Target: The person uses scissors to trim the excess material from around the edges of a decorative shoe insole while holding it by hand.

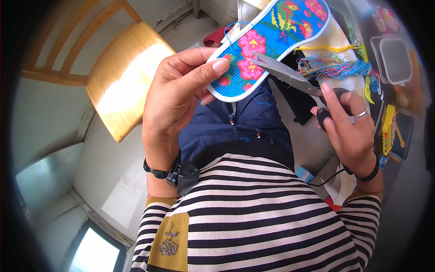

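My left hand (176, 86) grips the near end of a blue cross-stitched insole (281, 41), white-edged, with pink flowers and yellow-green stitching, held slanting up to the right. A loop of blue thread (241, 22) rises from its upper edge, and another loose blue strand hangs below it. My right hand (346, 129) holds dark-handled scissors (294, 79), whose blades point left and overlap the insole at a lower pink flower, near my left thumb. Colourful embroidery floss (333, 65) lies just above and beside my right hand.
A wooden chair (118, 79) stands at the left. On the cluttered surface at right are a clear plastic container (394, 61), a yellow item with coloured threads (388, 127) and yellow strands (340, 46). My lap (226, 122) in navy trousers is below my hands.
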The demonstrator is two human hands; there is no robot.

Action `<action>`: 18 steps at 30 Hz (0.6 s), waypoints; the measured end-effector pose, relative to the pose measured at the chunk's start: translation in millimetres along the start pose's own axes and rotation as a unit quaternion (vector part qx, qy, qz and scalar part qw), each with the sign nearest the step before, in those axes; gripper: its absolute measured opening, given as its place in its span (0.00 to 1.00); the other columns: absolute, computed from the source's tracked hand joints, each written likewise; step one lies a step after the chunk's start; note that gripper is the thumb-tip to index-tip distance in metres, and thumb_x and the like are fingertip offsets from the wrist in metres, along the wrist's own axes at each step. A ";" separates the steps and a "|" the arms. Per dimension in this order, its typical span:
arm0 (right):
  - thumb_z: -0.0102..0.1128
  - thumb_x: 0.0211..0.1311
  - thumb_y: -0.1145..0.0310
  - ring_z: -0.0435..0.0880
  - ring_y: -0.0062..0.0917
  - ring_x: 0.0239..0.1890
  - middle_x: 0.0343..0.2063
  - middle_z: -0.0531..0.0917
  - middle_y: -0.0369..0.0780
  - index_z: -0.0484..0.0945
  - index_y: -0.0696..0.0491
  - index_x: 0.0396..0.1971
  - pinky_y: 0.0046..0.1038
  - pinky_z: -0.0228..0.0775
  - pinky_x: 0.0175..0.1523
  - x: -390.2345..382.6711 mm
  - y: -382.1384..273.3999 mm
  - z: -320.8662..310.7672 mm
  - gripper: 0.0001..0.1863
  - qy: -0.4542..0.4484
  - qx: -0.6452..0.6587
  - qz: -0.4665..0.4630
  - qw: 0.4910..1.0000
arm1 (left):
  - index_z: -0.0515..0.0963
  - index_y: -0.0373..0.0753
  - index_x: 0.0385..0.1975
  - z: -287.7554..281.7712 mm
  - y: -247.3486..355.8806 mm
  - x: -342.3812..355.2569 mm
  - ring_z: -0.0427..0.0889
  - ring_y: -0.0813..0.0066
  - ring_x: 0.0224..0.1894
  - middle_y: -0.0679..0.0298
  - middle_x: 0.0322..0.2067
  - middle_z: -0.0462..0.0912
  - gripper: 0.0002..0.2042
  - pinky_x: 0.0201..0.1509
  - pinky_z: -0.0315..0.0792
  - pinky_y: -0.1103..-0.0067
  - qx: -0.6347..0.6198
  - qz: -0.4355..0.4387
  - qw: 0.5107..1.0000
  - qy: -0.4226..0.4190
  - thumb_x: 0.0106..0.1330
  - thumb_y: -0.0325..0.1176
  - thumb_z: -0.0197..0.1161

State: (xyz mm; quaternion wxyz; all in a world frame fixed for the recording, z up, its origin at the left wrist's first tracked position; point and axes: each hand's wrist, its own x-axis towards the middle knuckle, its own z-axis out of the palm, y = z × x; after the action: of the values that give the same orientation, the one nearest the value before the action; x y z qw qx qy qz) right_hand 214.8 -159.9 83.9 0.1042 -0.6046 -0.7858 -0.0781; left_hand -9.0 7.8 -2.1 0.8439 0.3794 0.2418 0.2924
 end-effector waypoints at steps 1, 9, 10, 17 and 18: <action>0.67 0.35 0.82 0.77 0.32 0.29 0.33 0.73 0.45 0.76 0.61 0.50 0.28 0.72 0.31 1.9 -0.7 0.4 0.32 0.002 -0.034 -0.039 0.999 | 0.79 0.30 0.39 0.7 -0.2 -0.3 0.70 0.90 0.18 0.64 0.24 0.80 0.10 0.15 0.55 0.93 0.010 0.001 1.000 0.000 0.61 0.28 0.63; 0.70 0.34 0.79 0.74 0.33 0.28 0.31 0.71 0.44 0.77 0.59 0.49 0.28 0.71 0.32 11.5 2.9 0.4 0.32 0.009 0.015 0.006 1.000 | 0.79 0.30 0.40 1.7 0.7 -2.5 0.72 0.88 0.19 0.63 0.25 0.81 0.10 0.15 0.57 0.93 0.027 -0.004 1.000 0.004 0.61 0.27 0.64; 0.70 0.35 0.79 0.73 0.32 0.28 0.31 0.71 0.43 0.77 0.59 0.49 0.28 0.70 0.31 12.1 4.5 -0.7 0.31 0.009 0.014 0.029 0.999 | 0.79 0.30 0.40 1.7 -0.1 -2.7 0.73 0.88 0.19 0.63 0.25 0.81 0.10 0.16 0.58 0.93 0.021 -0.005 1.000 0.002 0.61 0.27 0.64; 0.70 0.32 0.79 0.75 0.33 0.28 0.32 0.72 0.45 0.77 0.57 0.50 0.30 0.71 0.32 10.8 3.3 -6.4 0.34 0.039 -0.056 0.037 0.997 | 0.78 0.29 0.41 1.1 -1.3 -1.4 0.72 0.88 0.20 0.62 0.26 0.81 0.11 0.17 0.59 0.92 0.019 0.000 1.000 -0.007 0.61 0.27 0.64; 0.69 0.32 0.79 0.75 0.33 0.28 0.32 0.72 0.45 0.77 0.58 0.50 0.30 0.71 0.32 9.4 -0.3 -3.7 0.34 0.023 -0.028 0.016 0.999 | 0.78 0.29 0.41 0.8 -1.5 -1.6 0.72 0.88 0.20 0.62 0.26 0.81 0.11 0.17 0.59 0.92 0.020 0.000 1.000 -0.006 0.61 0.27 0.64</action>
State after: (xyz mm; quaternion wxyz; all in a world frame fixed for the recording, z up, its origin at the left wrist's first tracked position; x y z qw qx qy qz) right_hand 212.4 -152.1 89.9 0.1061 -0.6177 -0.7711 -0.1120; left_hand -9.2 5.5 -2.6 0.8376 0.3982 0.2426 0.2846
